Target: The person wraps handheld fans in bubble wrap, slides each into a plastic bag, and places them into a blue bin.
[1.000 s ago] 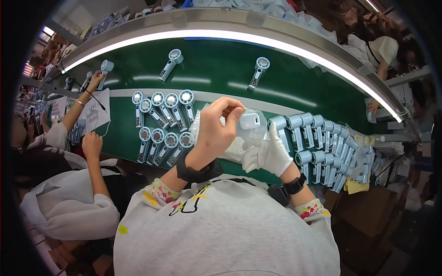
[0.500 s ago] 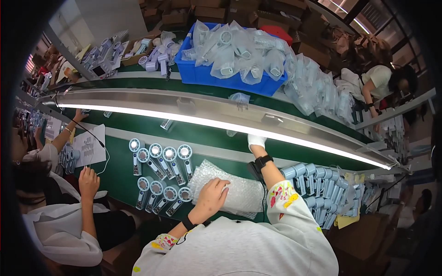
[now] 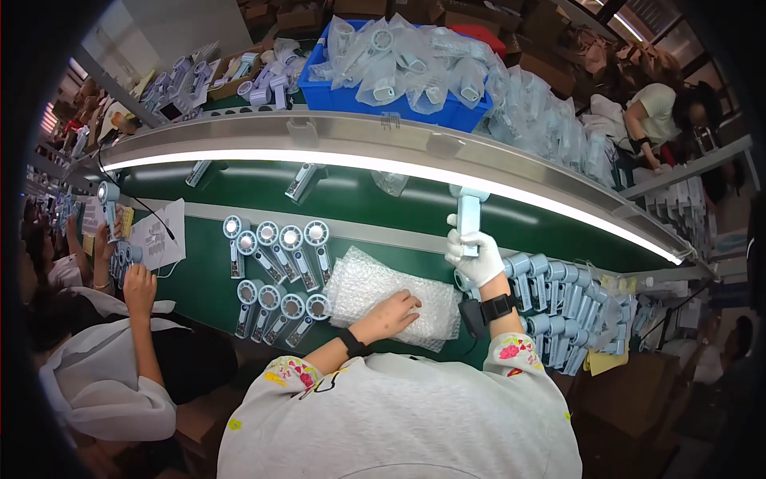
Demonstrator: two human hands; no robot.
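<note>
At the far left a co-worker (image 3: 96,375) in white sits at the worktop's (image 3: 199,279) near edge, one hand (image 3: 140,281) raised beside a white sheet (image 3: 158,235) with a black cable across it. To the right, on the green surface, two rows of small handheld fans (image 3: 279,247) lie side by side, heads toward the far edge; the nearer row (image 3: 275,307) lies just below the first. Just right of them a bubble-wrap sheet (image 3: 375,291) lies flat near the worktop's near edge. The left hand (image 3: 391,314) rests on it, palm down, fingers spread and gripping nothing. The right hand (image 3: 477,257), in a white glove, is closed around the handle of a pale blue fan (image 3: 469,214), held upright above the belt (image 3: 359,199), its head reaching the bright light bar (image 3: 383,164) that spans the far side. Right of that hand, a dense batch of pale blue fans (image 3: 566,299) crowds the worktop's right end. Beyond the bar, a blue bin (image 3: 391,100) holds bagged fans (image 3: 407,60), and more bags (image 3: 550,132) pile to its right.
</note>
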